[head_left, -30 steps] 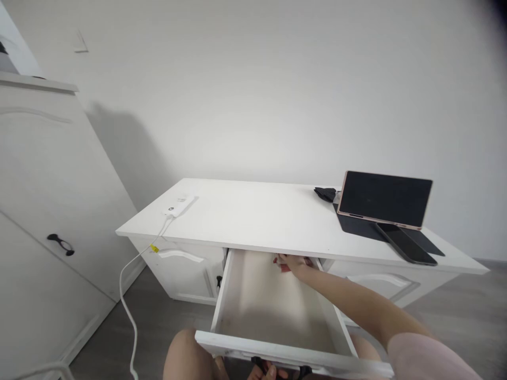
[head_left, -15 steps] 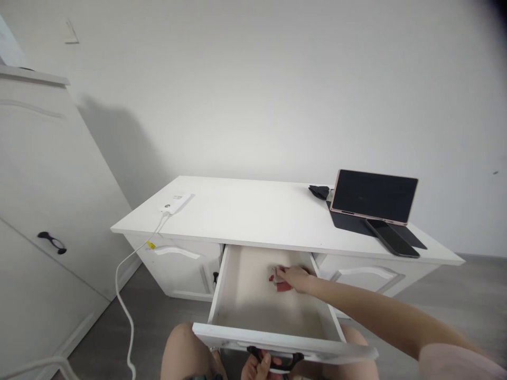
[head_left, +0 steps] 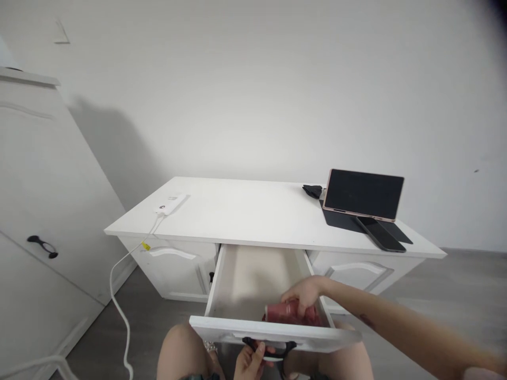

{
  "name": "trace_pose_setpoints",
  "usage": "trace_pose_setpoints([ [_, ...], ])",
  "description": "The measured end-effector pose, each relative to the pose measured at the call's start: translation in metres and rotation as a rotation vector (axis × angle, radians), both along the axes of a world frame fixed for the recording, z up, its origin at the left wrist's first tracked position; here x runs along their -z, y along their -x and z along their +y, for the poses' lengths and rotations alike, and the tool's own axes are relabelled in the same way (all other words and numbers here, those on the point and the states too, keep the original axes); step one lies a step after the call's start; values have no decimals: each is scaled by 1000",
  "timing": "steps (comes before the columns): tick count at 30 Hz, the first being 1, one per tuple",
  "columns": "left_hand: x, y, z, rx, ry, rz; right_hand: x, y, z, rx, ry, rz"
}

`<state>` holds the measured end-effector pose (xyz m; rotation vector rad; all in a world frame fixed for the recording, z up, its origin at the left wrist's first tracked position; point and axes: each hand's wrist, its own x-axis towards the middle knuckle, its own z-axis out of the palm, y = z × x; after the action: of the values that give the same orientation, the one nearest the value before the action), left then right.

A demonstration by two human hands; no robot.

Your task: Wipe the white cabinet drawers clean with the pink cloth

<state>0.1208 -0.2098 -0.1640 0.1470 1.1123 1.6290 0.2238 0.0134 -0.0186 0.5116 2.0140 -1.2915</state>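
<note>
At the bottom centre, my left hand [head_left: 250, 361] is closed around the black drawer handle [head_left: 283, 352]. The white drawer [head_left: 237, 285] stands pulled out over my knees. My right hand [head_left: 304, 293] reaches into it from the right, with fingers wrapped over a red, roll-like item [head_left: 279, 312] with a pale edge at its left end. This item lies close behind the drawer front, which covers its lower part. Its exact kind is not clear.
On the white desk [head_left: 237, 211] a tablet [head_left: 364, 193] stands propped on a dark cover, with a phone [head_left: 380, 234] in front. Behind lies a black cloth-like item [head_left: 312, 191]. A white plugged-in device [head_left: 171, 204] trails a cable [head_left: 119, 311]. A white cabinet [head_left: 47, 184] stands left.
My right hand has moved from the middle of the drawer towards its front, and more of the red item shows there. My left hand stays on the handle. The view has shifted slightly.
</note>
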Motion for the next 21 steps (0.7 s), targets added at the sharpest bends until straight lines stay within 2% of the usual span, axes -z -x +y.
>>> trace_pose_setpoints([
  [3,-3,4,8,-6,4,2,-49,-17,0,164,12,251],
  [5,-5,8,16,-3,10,9,-86,-35,-11,284,-24,445],
  [6,-7,11,21,4,5,8,-103,-45,-20,343,-53,473],
  [8,-11,16,32,23,-7,-2,-122,-66,-39,447,-212,485],
  [9,-14,19,37,29,-8,-3,-123,-77,-49,481,-371,503],
  [11,-23,22,47,24,8,17,-104,-93,-64,514,-723,535],
  [13,-33,25,56,13,15,51,-66,-100,-76,589,-994,483],
  [15,-42,27,62,2,13,65,-20,-97,-84,685,-1187,488],
  [18,-48,30,69,-5,13,54,34,-73,-95,821,-1296,502],
  [21,-45,31,72,5,-10,36,58,-34,-104,863,-1320,639],
])
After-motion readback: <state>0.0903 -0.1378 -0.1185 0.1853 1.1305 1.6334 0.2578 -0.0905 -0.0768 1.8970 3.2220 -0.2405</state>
